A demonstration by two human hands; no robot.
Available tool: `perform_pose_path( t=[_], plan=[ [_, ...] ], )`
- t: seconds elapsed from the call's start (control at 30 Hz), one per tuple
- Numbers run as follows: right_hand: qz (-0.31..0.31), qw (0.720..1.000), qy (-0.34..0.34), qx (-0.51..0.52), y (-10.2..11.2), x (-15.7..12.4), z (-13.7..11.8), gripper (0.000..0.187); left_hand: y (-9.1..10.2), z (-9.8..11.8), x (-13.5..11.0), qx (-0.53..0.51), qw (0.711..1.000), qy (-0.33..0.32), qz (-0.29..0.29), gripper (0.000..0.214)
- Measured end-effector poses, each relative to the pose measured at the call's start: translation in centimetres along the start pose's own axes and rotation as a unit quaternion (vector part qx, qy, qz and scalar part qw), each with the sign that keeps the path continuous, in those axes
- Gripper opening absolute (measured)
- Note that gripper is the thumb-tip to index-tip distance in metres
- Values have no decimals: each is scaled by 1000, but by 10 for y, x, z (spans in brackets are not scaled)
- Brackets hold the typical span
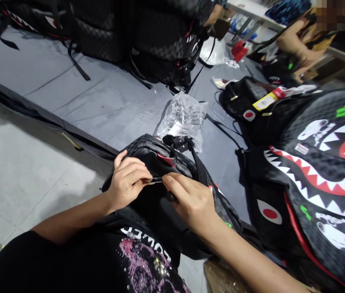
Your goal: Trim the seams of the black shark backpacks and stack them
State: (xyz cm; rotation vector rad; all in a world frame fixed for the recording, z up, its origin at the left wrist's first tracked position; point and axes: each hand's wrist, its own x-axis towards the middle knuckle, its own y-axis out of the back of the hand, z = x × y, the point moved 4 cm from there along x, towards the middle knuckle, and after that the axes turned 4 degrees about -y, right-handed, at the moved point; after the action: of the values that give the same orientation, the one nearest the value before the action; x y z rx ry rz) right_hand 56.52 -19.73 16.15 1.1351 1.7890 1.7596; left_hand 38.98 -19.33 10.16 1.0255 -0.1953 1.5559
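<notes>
A black checkered backpack (pixel 143 142) lies against my body at the table's edge, with a red-trimmed opening near its top. Over it, my left hand (pixel 128 181) pinches one end of a thin, dark strip with a shiny edge (pixel 156 180). The other end sits between the fingers and thumb of my right hand (pixel 192 197). What the strip is, I cannot make out. A small dark rounded piece (pixel 171 197) shows under my right fingers. Just beyond the backpack, a clear plastic bag (pixel 184 116) of small dark parts rests on the table.
Backpacks with shark-mouth prints (pixel 315 175) are piled at the right, and more black backpacks (pixel 105 32) line the table's far side. The grey-covered table (pixel 99 97) runs diagonally. At the upper right, a co-worker's arms (pixel 300 49) reach over another backpack.
</notes>
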Motion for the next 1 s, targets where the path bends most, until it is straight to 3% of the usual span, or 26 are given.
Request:
perform_pose_path(
  t=[0.07,0.17,0.3,0.43,0.5,0.57,0.6,0.67,0.73,0.77,0.9,1.0],
  plan=[
    [32,999,10,40,5,0,-3,37,3,2,6,-23,999,-18,33,14],
    [44,987,-46,149,8,-1,3,31,7,2,8,-38,997,-24,70,13],
    [34,967,-85,239,10,-1,4,15,2,5,8,-61,997,-15,39,14],
    [-11,985,-83,149,8,-2,3,25,-4,3,4,-57,998,-33,-1,12],
    [-15,989,-122,87,5,-3,12,26,0,-11,-4,-18,1000,-10,11,35],
    [-29,985,-159,59,0,-3,23,21,8,-33,-16,31,998,54,30,65],
    [-42,983,-171,51,-3,-3,28,20,9,-45,-24,42,994,97,18,75],
    [-80,979,-182,34,-10,0,33,22,5,-68,-41,25,979,188,-67,91],
    [-123,976,-181,18,-16,7,33,28,-4,-80,-57,-11,952,261,-160,98],
    [-155,972,-175,13,-20,11,32,31,-7,-82,-62,-19,942,283,-179,96],
    [-320,936,-145,-22,-35,25,19,28,-12,-75,-66,-3,952,276,-131,79],
    [-398,909,-104,-72,-40,31,7,27,-14,-70,-65,0,962,246,-114,73]
  ],
)
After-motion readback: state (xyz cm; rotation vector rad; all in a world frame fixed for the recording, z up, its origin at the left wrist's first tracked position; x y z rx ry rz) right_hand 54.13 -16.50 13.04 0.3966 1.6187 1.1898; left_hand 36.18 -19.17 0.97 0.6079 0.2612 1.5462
